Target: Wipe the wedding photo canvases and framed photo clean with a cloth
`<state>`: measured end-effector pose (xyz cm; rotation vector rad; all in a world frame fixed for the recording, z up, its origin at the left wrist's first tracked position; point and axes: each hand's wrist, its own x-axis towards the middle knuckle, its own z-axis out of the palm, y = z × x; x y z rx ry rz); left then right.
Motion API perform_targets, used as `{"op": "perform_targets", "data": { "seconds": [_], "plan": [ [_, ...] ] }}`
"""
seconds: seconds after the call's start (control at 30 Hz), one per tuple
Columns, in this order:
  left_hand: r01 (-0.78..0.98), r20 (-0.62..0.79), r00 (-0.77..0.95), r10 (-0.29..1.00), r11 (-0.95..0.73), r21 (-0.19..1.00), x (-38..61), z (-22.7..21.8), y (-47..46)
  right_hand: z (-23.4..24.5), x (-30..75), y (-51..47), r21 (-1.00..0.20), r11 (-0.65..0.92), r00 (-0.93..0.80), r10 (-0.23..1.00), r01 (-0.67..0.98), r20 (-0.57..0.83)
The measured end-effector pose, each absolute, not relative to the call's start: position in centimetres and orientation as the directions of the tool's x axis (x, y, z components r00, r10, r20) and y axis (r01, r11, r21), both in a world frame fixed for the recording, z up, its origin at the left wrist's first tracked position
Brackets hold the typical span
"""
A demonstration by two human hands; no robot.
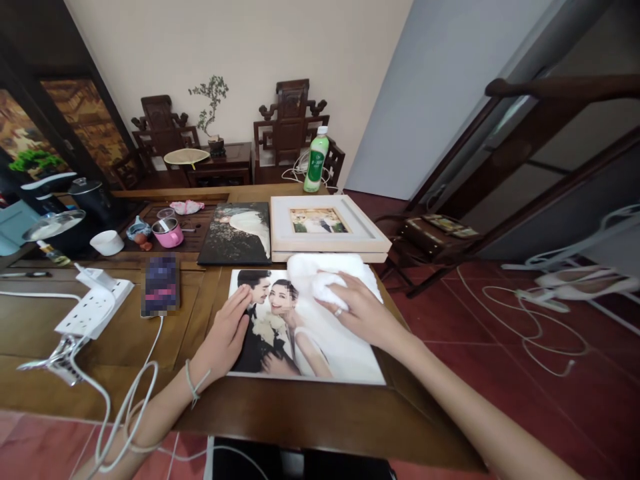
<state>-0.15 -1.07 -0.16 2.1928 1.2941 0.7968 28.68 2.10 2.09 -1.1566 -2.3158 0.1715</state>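
A large photo print [310, 340] of a couple lies flat on the wooden table [310, 417] in front of me. My left hand [230, 327] rests on the print's left edge, fingers stretched out flat. Bunched white cloth [330, 283] is in my right hand [357, 307], which presses it on the upper right part of the print. Just behind, touching that area, is a folded white cloth [367, 267]. Whether the two white pieces are joined I cannot tell.
Behind the print are a dark photo panel [237, 233] and stacked white frames [330, 227]. A green bottle [317, 160] stands at the back. On the left are a phone [161, 283], a power strip [95, 307], looping cables, a pink cup [168, 233] and a white bowl [107, 243].
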Motion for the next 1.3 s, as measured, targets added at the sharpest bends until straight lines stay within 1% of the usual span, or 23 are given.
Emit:
{"op": "perform_targets", "data": {
  "seconds": [0.1,0.2,0.33,0.5,0.6,0.7,0.8,0.97,1.13,1.3],
  "plan": [
    [0.621,0.241,0.379,0.893,-0.439,0.650,-0.1,-0.1,-1.1,2.0,28.2,1.1,-0.320,0.658,-0.534,0.747,0.682,0.396],
    [0.636,0.228,0.376,0.898,-0.429,0.641,0.0,0.1,-1.2,2.0,27.8,-1.9,-0.290,0.700,-0.592,0.710,0.653,0.382],
    [0.677,0.200,0.406,0.892,-0.440,0.590,0.0,0.2,-1.2,2.3,27.5,-7.0,-0.261,0.750,-0.665,0.660,0.608,0.350],
    [0.695,0.204,0.450,0.870,-0.484,0.532,-0.1,0.3,-1.2,3.0,27.6,-10.9,-0.212,0.837,-0.769,0.547,0.505,0.330],
    [0.710,0.188,0.453,0.872,-0.480,0.515,-0.1,0.3,-1.1,3.4,27.6,-10.8,-0.240,0.827,-0.766,0.561,0.508,0.315],
    [0.707,0.196,0.453,0.870,-0.485,0.515,-0.1,0.2,-1.0,3.5,27.8,-9.1,-0.279,0.795,-0.739,0.605,0.539,0.295],
    [0.695,0.211,0.457,0.864,-0.495,0.522,-0.2,0.1,-1.0,3.3,27.8,-6.2,-0.294,0.756,-0.692,0.654,0.585,0.305],
    [0.710,0.180,0.462,0.868,-0.484,0.512,-0.3,0.2,-1.0,3.1,27.2,-0.2,-0.305,0.696,-0.621,0.718,0.649,0.316],
    [0.693,0.202,0.455,0.867,-0.487,0.531,-0.2,0.2,-1.0,3.0,26.1,3.0,-0.328,0.670,-0.579,0.742,0.666,0.339],
    [0.669,0.220,0.422,0.880,-0.466,0.580,-0.1,-0.1,-1.0,2.8,25.9,-0.4,-0.329,0.702,-0.621,0.713,0.632,0.327]
  ]
}}
